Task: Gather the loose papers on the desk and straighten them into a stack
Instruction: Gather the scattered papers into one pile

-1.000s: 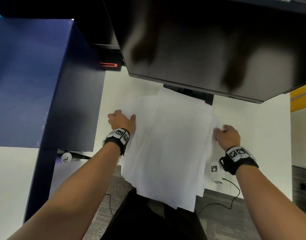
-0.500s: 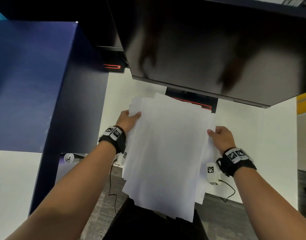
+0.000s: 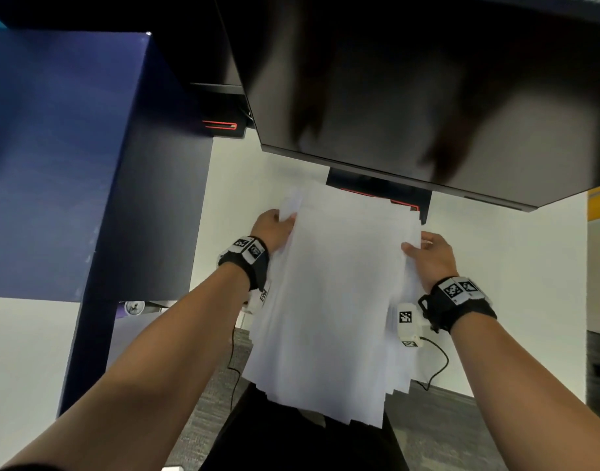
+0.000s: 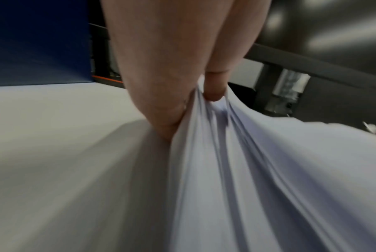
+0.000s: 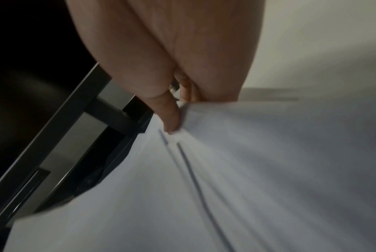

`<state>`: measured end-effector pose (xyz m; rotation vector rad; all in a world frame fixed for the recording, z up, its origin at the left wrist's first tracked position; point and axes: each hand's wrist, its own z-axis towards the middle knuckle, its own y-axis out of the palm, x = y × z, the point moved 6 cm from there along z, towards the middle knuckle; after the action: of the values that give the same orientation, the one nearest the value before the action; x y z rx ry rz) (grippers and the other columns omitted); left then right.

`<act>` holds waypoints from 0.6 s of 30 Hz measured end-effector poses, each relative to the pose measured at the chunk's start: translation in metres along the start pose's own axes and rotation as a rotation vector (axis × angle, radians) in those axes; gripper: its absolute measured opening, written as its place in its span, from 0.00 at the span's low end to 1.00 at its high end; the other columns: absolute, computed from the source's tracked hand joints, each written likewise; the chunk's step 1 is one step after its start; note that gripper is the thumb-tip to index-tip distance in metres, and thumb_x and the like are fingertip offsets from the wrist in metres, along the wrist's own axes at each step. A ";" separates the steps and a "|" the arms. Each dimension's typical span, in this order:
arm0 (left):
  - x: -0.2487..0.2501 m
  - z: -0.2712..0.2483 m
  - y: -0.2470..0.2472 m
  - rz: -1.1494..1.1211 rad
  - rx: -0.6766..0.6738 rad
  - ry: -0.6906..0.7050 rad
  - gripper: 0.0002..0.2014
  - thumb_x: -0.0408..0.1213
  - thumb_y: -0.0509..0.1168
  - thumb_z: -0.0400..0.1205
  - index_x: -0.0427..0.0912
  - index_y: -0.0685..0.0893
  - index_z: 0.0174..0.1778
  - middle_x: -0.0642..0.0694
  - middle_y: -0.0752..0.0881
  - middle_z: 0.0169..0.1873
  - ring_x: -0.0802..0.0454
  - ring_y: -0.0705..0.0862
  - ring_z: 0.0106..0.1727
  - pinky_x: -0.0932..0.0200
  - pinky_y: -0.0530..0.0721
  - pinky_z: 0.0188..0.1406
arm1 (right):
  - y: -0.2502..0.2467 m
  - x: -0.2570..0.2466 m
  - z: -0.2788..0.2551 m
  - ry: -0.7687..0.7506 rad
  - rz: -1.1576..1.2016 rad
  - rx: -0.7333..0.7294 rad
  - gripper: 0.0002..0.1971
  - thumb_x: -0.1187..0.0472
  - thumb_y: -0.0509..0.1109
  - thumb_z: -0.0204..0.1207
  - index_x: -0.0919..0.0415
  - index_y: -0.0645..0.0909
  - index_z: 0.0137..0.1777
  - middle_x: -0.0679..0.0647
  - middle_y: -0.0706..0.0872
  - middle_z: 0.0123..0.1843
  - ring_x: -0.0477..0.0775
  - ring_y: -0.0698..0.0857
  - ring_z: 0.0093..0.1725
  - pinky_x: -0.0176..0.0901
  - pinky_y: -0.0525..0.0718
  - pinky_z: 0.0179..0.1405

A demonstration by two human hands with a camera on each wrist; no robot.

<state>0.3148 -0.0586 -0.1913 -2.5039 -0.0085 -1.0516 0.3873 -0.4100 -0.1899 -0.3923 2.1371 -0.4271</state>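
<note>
A loose bundle of white papers is held up over the near edge of the white desk, its sheets fanned and uneven at the bottom. My left hand grips the bundle's upper left edge; in the left wrist view the thumb and fingers pinch the papers and crease them. My right hand grips the right edge; in the right wrist view the thumb lies on top of the papers, the other fingers underneath.
A large dark monitor hangs over the back of the desk, its stand just behind the papers. A blue partition stands at the left. Grey carpet and a black cable lie below the desk edge.
Both hands have drawn the spread sheets inward into a narrower bundle and lifted it off the desk, with their thumbs now on top.
</note>
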 end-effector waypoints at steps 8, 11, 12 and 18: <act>-0.042 -0.019 -0.014 0.031 0.080 -0.085 0.17 0.49 0.66 0.84 0.38 0.90 0.48 0.43 0.91 0.42 0.43 0.89 0.42 0.57 0.86 0.46 | -0.032 0.053 -0.017 0.162 0.097 -0.012 0.05 0.64 0.77 0.75 0.63 0.88 0.49 0.59 0.86 0.37 0.57 0.83 0.35 0.49 0.86 0.44; -0.036 -0.020 0.008 -0.026 0.120 -0.081 0.14 0.49 0.66 0.83 0.44 0.91 0.46 0.43 0.93 0.46 0.41 0.91 0.49 0.53 0.88 0.56 | -0.018 0.046 -0.014 0.070 -0.098 0.045 0.05 0.61 0.77 0.73 0.59 0.88 0.38 0.56 0.87 0.33 0.57 0.82 0.35 0.49 0.85 0.48; -0.030 -0.021 0.015 -0.032 0.125 -0.062 0.13 0.49 0.65 0.83 0.46 0.91 0.44 0.44 0.93 0.44 0.40 0.91 0.49 0.52 0.88 0.56 | -0.014 0.043 -0.012 0.057 -0.118 0.065 0.03 0.60 0.77 0.72 0.59 0.89 0.40 0.56 0.89 0.37 0.57 0.84 0.39 0.49 0.86 0.52; -0.013 -0.033 0.015 -0.124 0.064 -0.014 0.20 0.54 0.60 0.86 0.43 0.87 0.40 0.50 0.83 0.28 0.49 0.80 0.31 0.60 0.79 0.38 | -0.026 0.040 -0.019 0.071 -0.070 0.050 0.12 0.57 0.78 0.73 0.62 0.88 0.53 0.58 0.92 0.45 0.62 0.90 0.47 0.58 0.89 0.57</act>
<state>0.2853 -0.0833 -0.1854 -2.4789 -0.2003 -1.0653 0.3527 -0.4475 -0.1973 -0.4301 2.1813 -0.5400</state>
